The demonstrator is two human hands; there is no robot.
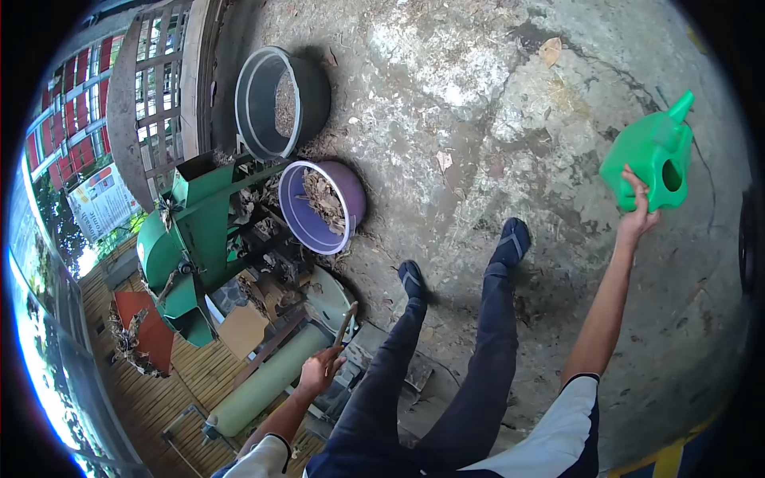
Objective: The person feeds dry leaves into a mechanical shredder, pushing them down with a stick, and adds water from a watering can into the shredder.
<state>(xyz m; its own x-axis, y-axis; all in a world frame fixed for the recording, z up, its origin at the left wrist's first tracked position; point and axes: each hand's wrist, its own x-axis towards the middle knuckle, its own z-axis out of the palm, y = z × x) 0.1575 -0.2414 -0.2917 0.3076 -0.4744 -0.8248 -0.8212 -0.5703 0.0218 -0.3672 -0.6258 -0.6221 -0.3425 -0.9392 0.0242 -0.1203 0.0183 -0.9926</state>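
Note:
At the right, my right hand [638, 209] is closed on a green watering can [637, 153], its spout pointing up and away from me. My left hand [320, 371], low and left of centre, is wrapped round a short brown stick [346, 323] that points upward. Beyond that hand, a purple basin [357, 195] holds dry leaves. A dark grey tub [312, 99] with some crumbly brown material inside is just past the basin.
A green machine [203, 211] stands at the left, with leaf litter around it. Near my left arm lie a pale green cylinder [271, 382] and a cardboard piece [243, 328]. A wooden lattice [159, 95] is at the upper left. My feet are on the concrete floor [446, 143].

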